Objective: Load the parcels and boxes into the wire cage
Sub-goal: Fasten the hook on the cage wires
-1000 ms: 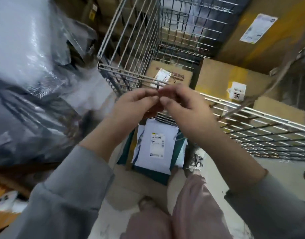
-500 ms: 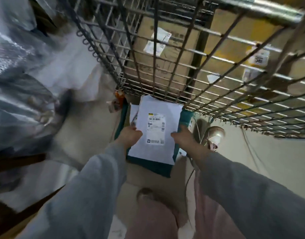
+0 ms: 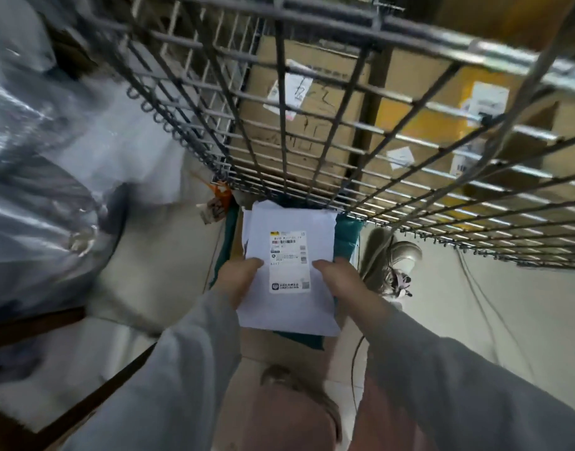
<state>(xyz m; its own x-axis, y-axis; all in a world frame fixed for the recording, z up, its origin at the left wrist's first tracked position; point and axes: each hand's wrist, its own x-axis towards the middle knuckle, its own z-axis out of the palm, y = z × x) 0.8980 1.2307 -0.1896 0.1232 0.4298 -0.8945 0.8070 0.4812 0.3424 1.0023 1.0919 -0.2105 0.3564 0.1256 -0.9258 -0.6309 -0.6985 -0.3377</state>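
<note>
Grasping the white parcel (image 3: 289,271) between them, left hand (image 3: 239,279) and right hand (image 3: 340,281) grip opposite edges.

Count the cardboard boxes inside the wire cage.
2 are clearly visible behind the wire cage mesh: a brown box on the left with a white label, and a yellow-taped box on the right. More may be hidden behind them or out of frame.

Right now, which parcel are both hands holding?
The white mailer with the barcode label, atop the teal parcel, gripped by left hand and right hand.
</note>
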